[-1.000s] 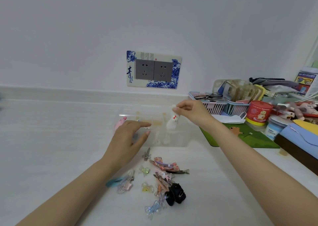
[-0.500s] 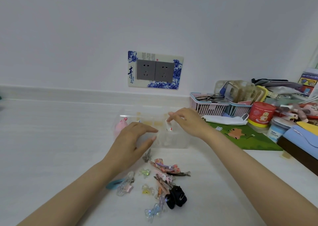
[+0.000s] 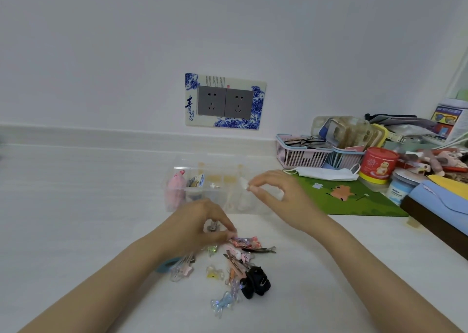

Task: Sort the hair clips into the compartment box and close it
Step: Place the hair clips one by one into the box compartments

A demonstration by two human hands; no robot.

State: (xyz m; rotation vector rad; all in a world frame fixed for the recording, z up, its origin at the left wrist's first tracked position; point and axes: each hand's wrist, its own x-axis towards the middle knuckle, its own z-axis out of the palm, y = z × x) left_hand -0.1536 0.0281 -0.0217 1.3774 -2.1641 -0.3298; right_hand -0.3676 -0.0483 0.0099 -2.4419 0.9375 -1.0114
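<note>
The clear compartment box (image 3: 177,170) stands open on the white counter, with a pink plush clip (image 3: 177,183) and a blue patterned clip (image 3: 196,180) in its left cells. Above the box's middle cells, my right hand (image 3: 276,195) pinches thumb and forefinger on a small white clip (image 3: 243,182), of which only a tip shows. In front of the box lies the pile of hair clips (image 3: 238,259). My left hand (image 3: 200,226) is down at the pile, its fingertips closed on the left end of a red patterned bow clip (image 3: 247,242). A black claw clip (image 3: 255,280) lies nearest me.
A green mat (image 3: 354,198) lies right of the box, with a white face mask (image 3: 324,174) on its far edge. Pink and blue baskets (image 3: 301,155), a red tin (image 3: 378,164) and more clutter crowd the right side. A wall socket (image 3: 225,102) sits above the box.
My left hand left the box's front wall and came down to the pile, onto the red bow clip. My right hand lowered the white clip toward the box's middle cells.
</note>
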